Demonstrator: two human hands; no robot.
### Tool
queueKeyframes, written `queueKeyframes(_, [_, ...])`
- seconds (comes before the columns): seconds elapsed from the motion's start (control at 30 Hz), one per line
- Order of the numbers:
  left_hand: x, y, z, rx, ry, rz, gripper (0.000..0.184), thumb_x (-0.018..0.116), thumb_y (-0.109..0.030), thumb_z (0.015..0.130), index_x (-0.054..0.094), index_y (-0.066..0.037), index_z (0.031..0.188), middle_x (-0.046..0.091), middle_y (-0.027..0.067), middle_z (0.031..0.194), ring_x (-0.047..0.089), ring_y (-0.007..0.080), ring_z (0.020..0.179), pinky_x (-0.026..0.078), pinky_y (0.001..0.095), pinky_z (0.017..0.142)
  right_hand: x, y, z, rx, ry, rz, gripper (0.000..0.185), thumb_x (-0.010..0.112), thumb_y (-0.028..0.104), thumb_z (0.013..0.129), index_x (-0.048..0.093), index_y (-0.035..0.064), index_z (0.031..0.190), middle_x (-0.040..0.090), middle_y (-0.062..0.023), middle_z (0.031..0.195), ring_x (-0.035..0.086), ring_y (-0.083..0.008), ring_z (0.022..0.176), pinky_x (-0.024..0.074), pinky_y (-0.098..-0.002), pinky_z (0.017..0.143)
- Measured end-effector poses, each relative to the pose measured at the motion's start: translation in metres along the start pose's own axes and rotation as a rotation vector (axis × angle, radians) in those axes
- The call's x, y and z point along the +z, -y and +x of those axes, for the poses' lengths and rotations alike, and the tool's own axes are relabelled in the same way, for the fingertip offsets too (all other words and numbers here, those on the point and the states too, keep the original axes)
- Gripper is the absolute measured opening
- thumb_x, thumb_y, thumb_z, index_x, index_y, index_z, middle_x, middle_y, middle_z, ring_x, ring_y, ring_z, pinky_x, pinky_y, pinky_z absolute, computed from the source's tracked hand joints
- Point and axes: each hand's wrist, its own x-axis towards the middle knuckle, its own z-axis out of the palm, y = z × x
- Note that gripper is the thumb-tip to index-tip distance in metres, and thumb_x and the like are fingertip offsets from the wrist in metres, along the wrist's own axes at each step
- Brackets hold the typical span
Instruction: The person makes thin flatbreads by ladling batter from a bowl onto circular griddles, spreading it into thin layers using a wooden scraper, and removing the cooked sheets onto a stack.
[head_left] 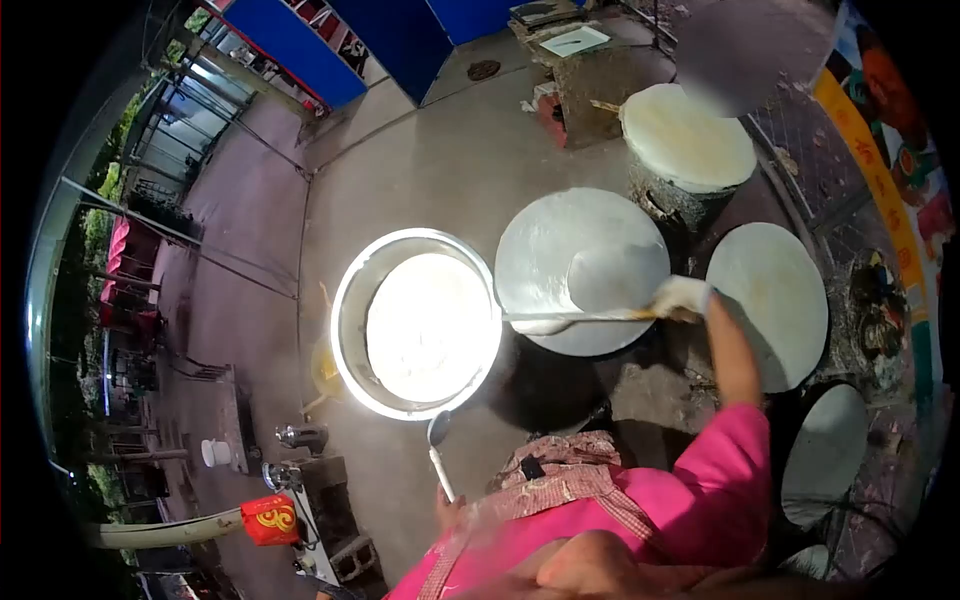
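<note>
My right hand (682, 298), in a pale glove, is closed around the wooden handle of a long, thin metal spatula (590, 317). The spatula lies across the near part of a round griddle (540, 240), whose surface looks wet and pale. Beside the blade on that griddle is a white blob (542, 327), probably batter. Low in the view, my left hand (447, 510) grips the white handle of a ladle (438, 430). The ladle's dark bowl is at the near rim of a wide metal basin (341, 330) holding a white, glaring mixture (430, 335).
Another griddle (690, 135), covered in a pale layer, stands on a drum at back right. More round griddles (768, 310) (825, 455) are on the right. Concrete blocks (345, 545) and a red packet (270, 520) are at lower left. A block stand (590, 90) is behind.
</note>
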Motion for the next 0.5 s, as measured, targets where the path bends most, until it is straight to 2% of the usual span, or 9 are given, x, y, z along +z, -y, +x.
queueKeyframes(0.03, [-0.003, 0.001, -0.003, -0.014, 0.005, -0.061, 0.060, 0.053, 0.009, 0.075, 0.037, -0.009, 0.130, 0.047, -0.0003, 0.069, 0.046, 0.0088, 0.057, 0.037, 0.0243, 0.047, 0.019, -0.068, -0.012, -0.216, 0.004, -0.205, 0.014, 0.061, 0.015, 0.067, 0.060, 0.0080, 0.054, 0.047, 0.0012, 0.051, 0.042, -0.0119, 0.046, 0.0324, -0.0272, 0.043])
queueKeyframes(0.07, [-0.026, 0.033, 0.015, -0.021, 0.080, -0.150, 0.062, 0.050, 0.010, 0.075, 0.034, -0.010, 0.132, 0.046, -0.0007, 0.065, 0.044, 0.0081, 0.052, 0.035, 0.0239, 0.042, 0.026, 0.002, -0.104, 0.269, -0.001, 0.608, 0.006, 0.058, 0.007, 0.064, 0.057, 0.0012, 0.066, 0.052, -0.0042, 0.057, 0.049, -0.0146, 0.052, 0.0394, -0.0304, 0.047])
queueKeyframes(0.13, [-0.018, -0.022, 0.006, -0.037, 0.109, 0.011, 0.064, 0.047, 0.008, 0.077, 0.032, -0.014, 0.134, 0.042, -0.0015, 0.061, 0.041, 0.0074, 0.047, 0.032, 0.0236, 0.038, 0.091, 0.062, -0.203, 0.282, -0.498, 0.661, 0.018, 0.057, 0.004, 0.064, 0.063, -0.0022, 0.080, 0.058, -0.0065, 0.067, 0.053, -0.0150, 0.062, 0.0416, -0.0282, 0.058])
queueKeyframes(0.17, [-0.019, -0.027, 0.009, -0.113, 0.102, -0.025, 0.064, 0.047, 0.006, 0.078, 0.031, -0.017, 0.135, 0.041, -0.0019, 0.059, 0.039, 0.0075, 0.045, 0.031, 0.0234, 0.036, 0.116, 0.067, -0.233, 0.439, -0.579, 0.731, 0.024, 0.057, 0.003, 0.066, 0.065, -0.0040, 0.087, 0.060, -0.0074, 0.073, 0.054, -0.0148, 0.064, 0.0417, -0.0274, 0.060])
queueKeyframes(0.2, [-0.028, -0.030, 0.016, -0.186, 0.101, -0.049, 0.065, 0.047, 0.004, 0.078, 0.029, -0.020, 0.136, 0.039, -0.0022, 0.057, 0.038, 0.0076, 0.043, 0.030, 0.0231, 0.035, 0.148, 0.089, -0.243, 0.384, -0.577, 0.761, 0.031, 0.055, -0.001, 0.069, 0.062, -0.0077, 0.099, 0.062, -0.0082, 0.083, 0.057, -0.0156, 0.069, 0.0447, -0.0281, 0.064])
queueKeyframes(0.27, [-0.049, -0.026, 0.030, -0.178, 0.203, 0.066, 0.066, 0.047, 0.001, 0.079, 0.028, -0.024, 0.137, 0.038, -0.0028, 0.056, 0.036, 0.0078, 0.040, 0.028, 0.0221, 0.033, 0.232, 0.142, -0.223, 0.301, -0.846, 1.215, 0.032, 0.058, 0.005, 0.072, 0.061, -0.0071, 0.101, 0.062, -0.0088, 0.091, 0.061, -0.0177, 0.076, 0.0477, -0.0296, 0.071])
queueKeyframes(0.33, [-0.057, -0.047, 0.024, -0.226, 0.208, 0.021, 0.068, 0.046, 0.002, 0.079, 0.028, -0.028, 0.137, 0.037, -0.0035, 0.055, 0.034, 0.0070, 0.038, 0.026, 0.0218, 0.032, 0.310, 0.130, -0.147, 0.378, -1.071, 0.845, 0.030, 0.065, 0.017, 0.074, 0.064, -0.0015, 0.097, 0.061, -0.0030, 0.077, 0.053, -0.0102, 0.066, 0.0424, -0.0248, 0.057])
queueKeyframes(0.4, [-0.066, -0.065, 0.018, -0.255, 0.238, -0.076, 0.067, 0.046, 0.002, 0.080, 0.028, -0.028, 0.137, 0.035, -0.0037, 0.052, 0.033, 0.0071, 0.037, 0.026, 0.0217, 0.031, 0.338, 0.198, -0.061, 0.450, -1.101, 0.694, 0.036, 0.066, 0.023, 0.078, 0.062, -0.0005, 0.104, 0.064, -0.0042, 0.079, 0.055, -0.0119, 0.071, 0.0449, -0.0278, 0.064])
queueKeyframes(0.5, [-0.077, -0.088, 0.008, -0.244, 0.292, -0.086, 0.065, 0.045, 0.003, 0.080, 0.029, -0.026, 0.136, 0.035, -0.0034, 0.052, 0.034, 0.0075, 0.037, 0.026, 0.0219, 0.031, 0.348, 0.232, 0.015, 0.218, -1.187, 0.179, 0.033, 0.060, 0.028, 0.082, 0.061, 0.0058, 0.106, 0.064, -0.0175, 0.090, 0.061, -0.0321, 0.081, 0.0469, -0.0359, 0.073])
